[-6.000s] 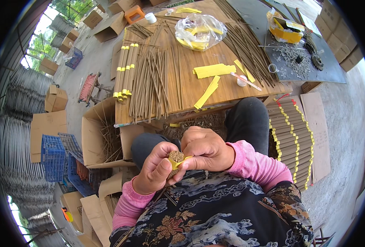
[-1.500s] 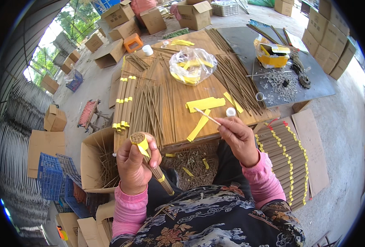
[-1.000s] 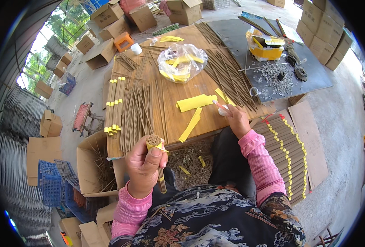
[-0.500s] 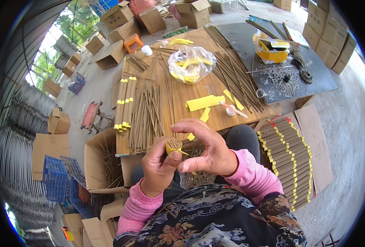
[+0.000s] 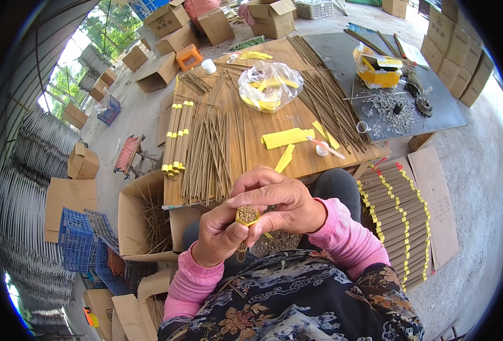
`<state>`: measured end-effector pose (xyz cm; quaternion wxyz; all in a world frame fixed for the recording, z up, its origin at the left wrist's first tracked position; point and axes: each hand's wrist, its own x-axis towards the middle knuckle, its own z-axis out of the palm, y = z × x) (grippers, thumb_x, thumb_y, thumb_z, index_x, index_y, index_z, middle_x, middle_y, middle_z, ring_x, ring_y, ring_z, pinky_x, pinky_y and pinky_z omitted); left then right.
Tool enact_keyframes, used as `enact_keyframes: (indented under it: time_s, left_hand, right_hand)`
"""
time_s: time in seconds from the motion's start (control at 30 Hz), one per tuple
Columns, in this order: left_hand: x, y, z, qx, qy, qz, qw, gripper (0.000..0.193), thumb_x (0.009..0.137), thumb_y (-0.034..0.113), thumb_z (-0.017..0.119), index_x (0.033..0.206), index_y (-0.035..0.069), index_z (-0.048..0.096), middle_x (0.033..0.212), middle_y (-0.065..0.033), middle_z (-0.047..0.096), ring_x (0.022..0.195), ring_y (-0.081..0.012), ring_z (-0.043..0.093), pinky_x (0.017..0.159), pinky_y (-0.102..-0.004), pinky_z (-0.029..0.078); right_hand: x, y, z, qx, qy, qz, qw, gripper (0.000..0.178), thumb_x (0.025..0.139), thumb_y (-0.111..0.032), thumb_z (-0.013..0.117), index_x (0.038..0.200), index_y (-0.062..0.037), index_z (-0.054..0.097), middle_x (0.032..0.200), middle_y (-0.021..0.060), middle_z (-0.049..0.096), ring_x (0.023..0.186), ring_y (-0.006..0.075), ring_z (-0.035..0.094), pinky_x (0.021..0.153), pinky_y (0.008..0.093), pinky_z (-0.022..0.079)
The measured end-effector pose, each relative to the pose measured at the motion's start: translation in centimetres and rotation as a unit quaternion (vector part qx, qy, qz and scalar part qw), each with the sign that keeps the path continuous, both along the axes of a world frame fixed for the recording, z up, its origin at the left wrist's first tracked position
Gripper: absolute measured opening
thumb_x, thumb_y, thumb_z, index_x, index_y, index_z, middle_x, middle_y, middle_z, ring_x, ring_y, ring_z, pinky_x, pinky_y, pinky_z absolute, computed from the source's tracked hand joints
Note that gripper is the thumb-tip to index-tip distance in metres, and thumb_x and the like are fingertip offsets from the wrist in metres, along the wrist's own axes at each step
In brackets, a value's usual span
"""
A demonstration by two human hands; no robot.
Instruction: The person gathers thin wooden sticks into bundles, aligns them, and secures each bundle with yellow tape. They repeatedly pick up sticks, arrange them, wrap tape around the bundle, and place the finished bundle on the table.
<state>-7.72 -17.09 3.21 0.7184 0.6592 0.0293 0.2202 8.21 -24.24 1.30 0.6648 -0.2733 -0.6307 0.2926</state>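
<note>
Between my hands, just off the table's near edge, is a bundle of thin brown sticks [image 5: 247,214] with its round end facing up. A yellow paper band wraps the bundle near that end. My left hand [image 5: 220,232] is closed around the bundle, thumb on the band. From the other side my right hand [image 5: 280,204] closes in, its thumb and fingers pressed against the band. Most of the bundle's length is hidden by my hands and dark clothing; a short piece shows below my left thumb.
The wooden table [image 5: 251,131] carries loose brown sticks [image 5: 207,156], yellow-banded bundles [image 5: 177,136], yellow paper strips [image 5: 287,138], a clear plastic bag [image 5: 269,85] and a small white jar [image 5: 322,149]. Rows of finished-looking bundles [image 5: 396,221] lie to the right. A cardboard box [image 5: 143,219] stands left.
My right hand has moved in from the side and closed on the band. The strip's loose end, sticking out before, no longer shows. The bundle is slightly lower and further right.
</note>
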Motion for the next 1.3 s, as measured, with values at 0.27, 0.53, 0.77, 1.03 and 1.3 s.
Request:
enact_keyframes:
  time_s: [0.27,0.53,0.77,1.03,1.3]
  left_hand:
    - [0.1,0.4,0.3,-0.109,0.009,-0.077,0.991,0.047,0.085,0.033,0.057,0.107,-0.008,0.052,0.075,-0.0070,0.054,0.055,-0.0105,0.050,0.046,-0.0208,0.038]
    - [0.8,1.3,0.1,-0.202,0.007,-0.118,0.972,0.049,0.086,0.032,0.056,0.114,-0.007,0.049,0.076,-0.0083,0.055,0.051,-0.0107,0.048,0.044,-0.0215,0.038]
    - [1.3,1.4,-0.4,-0.188,0.005,-0.077,0.979,0.054,0.088,0.031,0.053,0.119,-0.012,0.042,0.072,-0.0122,0.054,0.043,-0.0115,0.044,0.037,-0.0233,0.033]
    - [0.6,1.8,-0.3,-0.200,0.030,-0.139,0.970,0.041,0.087,0.032,0.055,0.105,-0.005,0.051,0.077,-0.0091,0.055,0.051,-0.0115,0.047,0.044,-0.0230,0.038]
    - [1.7,2.9,0.7,-0.151,-0.050,-0.130,0.979,0.055,0.088,0.035,0.050,0.123,-0.006,0.041,0.079,-0.0097,0.052,0.051,-0.0106,0.044,0.046,-0.0231,0.038]
  right_hand:
    - [1.4,1.2,0.2,0.090,-0.080,0.009,0.993,0.040,0.070,-0.022,0.071,0.105,-0.0030,0.062,0.098,0.0078,0.056,0.090,0.0222,0.051,0.077,0.0325,0.041]
    - [2.3,1.8,-0.4,0.078,-0.098,0.013,0.992,0.040,0.075,-0.019,0.069,0.110,-0.0019,0.059,0.102,0.0107,0.056,0.093,0.0237,0.052,0.081,0.0341,0.041]
    - [2.5,0.8,0.7,-0.062,-0.030,0.069,0.995,0.044,0.073,-0.018,0.071,0.112,-0.0007,0.057,0.103,0.0120,0.056,0.096,0.0200,0.053,0.080,0.0313,0.042]
    - [2.7,1.7,0.5,0.008,-0.048,0.093,0.994,0.030,0.076,-0.016,0.068,0.102,-0.0013,0.062,0.099,0.0123,0.058,0.095,0.0225,0.054,0.081,0.0313,0.043]
    - [2.7,1.8,-0.9,-0.097,0.092,0.148,0.980,0.064,0.081,-0.018,0.064,0.134,-0.0043,0.031,0.121,0.0106,0.049,0.111,0.0185,0.047,0.096,0.0325,0.035]
